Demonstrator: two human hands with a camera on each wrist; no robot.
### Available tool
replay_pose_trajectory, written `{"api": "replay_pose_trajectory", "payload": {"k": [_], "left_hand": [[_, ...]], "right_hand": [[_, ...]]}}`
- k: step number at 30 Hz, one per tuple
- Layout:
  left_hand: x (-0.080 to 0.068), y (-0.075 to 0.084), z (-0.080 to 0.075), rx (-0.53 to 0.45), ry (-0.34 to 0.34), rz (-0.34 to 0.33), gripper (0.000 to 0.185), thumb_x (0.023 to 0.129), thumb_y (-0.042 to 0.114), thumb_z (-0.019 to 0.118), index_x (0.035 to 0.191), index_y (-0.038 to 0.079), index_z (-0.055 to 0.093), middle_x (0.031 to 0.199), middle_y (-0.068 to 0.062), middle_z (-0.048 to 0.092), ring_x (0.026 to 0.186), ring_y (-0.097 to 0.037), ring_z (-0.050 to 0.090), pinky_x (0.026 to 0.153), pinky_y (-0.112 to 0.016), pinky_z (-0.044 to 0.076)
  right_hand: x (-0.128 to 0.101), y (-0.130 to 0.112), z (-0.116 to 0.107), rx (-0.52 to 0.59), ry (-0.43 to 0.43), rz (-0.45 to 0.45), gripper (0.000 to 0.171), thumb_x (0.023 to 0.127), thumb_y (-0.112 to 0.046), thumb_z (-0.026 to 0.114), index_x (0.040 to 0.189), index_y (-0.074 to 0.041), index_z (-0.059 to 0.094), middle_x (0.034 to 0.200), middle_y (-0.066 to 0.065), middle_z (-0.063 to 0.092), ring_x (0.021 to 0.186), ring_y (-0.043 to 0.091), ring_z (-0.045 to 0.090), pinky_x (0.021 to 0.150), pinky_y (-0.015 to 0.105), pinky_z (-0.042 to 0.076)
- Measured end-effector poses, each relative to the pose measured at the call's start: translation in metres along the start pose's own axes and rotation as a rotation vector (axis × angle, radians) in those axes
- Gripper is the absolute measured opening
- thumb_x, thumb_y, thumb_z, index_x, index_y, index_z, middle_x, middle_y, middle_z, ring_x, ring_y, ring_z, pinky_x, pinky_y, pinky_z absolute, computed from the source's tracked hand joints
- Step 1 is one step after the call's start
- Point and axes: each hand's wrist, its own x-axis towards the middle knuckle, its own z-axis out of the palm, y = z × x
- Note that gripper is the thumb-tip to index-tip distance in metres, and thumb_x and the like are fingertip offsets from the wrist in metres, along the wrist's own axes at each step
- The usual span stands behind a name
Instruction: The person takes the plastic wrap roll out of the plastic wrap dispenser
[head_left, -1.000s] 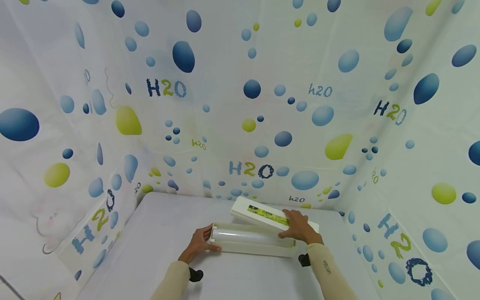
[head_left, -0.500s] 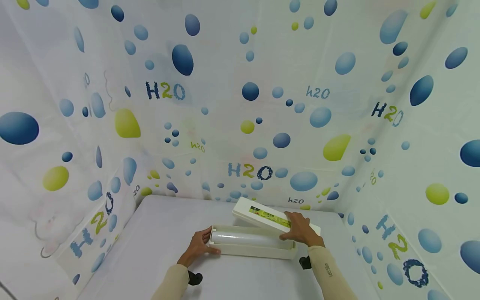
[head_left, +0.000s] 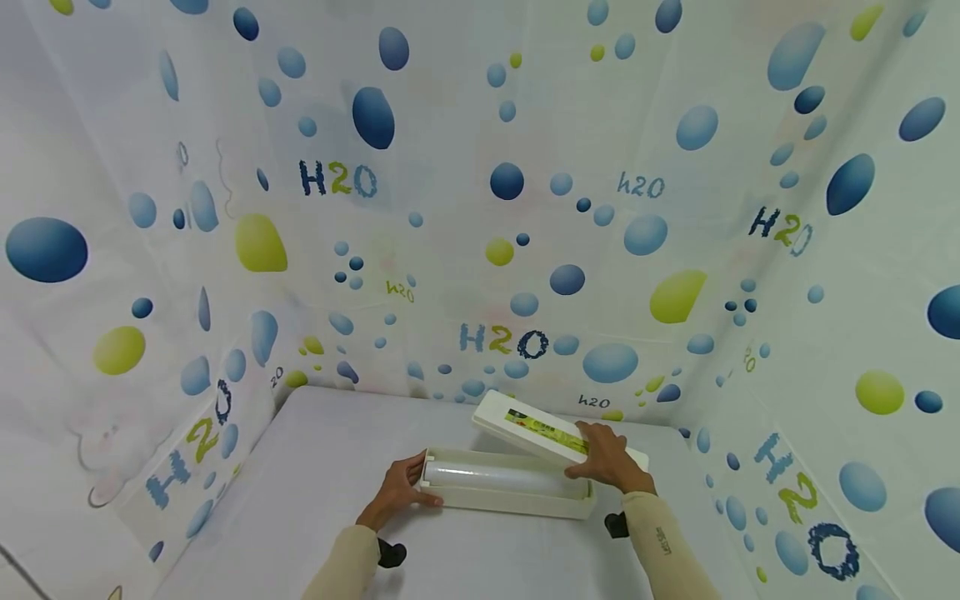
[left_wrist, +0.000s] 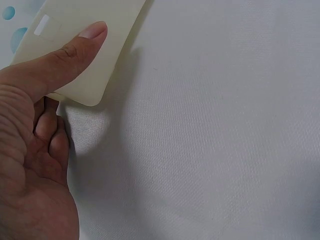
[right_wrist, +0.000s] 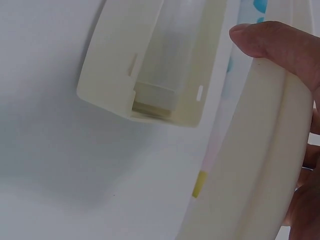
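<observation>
left hand [head_left: 396, 492] thumb pressing, right hand [head_left: 607, 459] curled, gripping

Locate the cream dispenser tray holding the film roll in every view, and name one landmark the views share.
Head: dispenser tray low centre, between both hands.
Left wrist: its end at upper left, under the left hand's thumb.
Right wrist: its open end at upper centre, beside the lid.
Shared landmark: the white tablecloth.

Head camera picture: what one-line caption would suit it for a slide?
Left hand grips the end of a cream box holding a clear roll, while the right hand holds its lid.
</observation>
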Motion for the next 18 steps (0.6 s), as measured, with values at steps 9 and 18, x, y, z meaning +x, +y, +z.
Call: {"api": "replay_pose_trajectory", "payload": {"k": [9, 18], "left_hand": [[-0.007, 0.017, 0.003, 0.034, 0.006, 0.008, 0.11, 0.072, 0.005, 0.102, 0.161, -0.015, 0.038, 0.164, -0.036, 0.044, 0.15, -0.055, 0.05, 0.123, -0.05, 0.05], [-0.012, 0.02, 0.004, 0.046, 0.025, 0.021, 0.11, 0.073, 0.007, 0.102, 0.161, -0.013, 0.04, 0.163, -0.035, 0.046, 0.148, -0.054, 0.053, 0.123, -0.056, 0.049]], "right_hand": [[0.001, 0.006, 0.001, -0.002, -0.009, 0.026, 0.092, 0.076, -0.033, 0.097, 0.151, 0.002, 0.059, 0.131, 0.015, 0.072, 0.11, 0.028, 0.06, 0.1, 0.065, 0.048], [0.0, 0.014, 0.0, -0.002, 0.009, 0.023, 0.088, 0.075, -0.033, 0.098, 0.147, 0.001, 0.062, 0.122, 0.011, 0.074, 0.104, 0.026, 0.06, 0.094, 0.061, 0.049]]}}
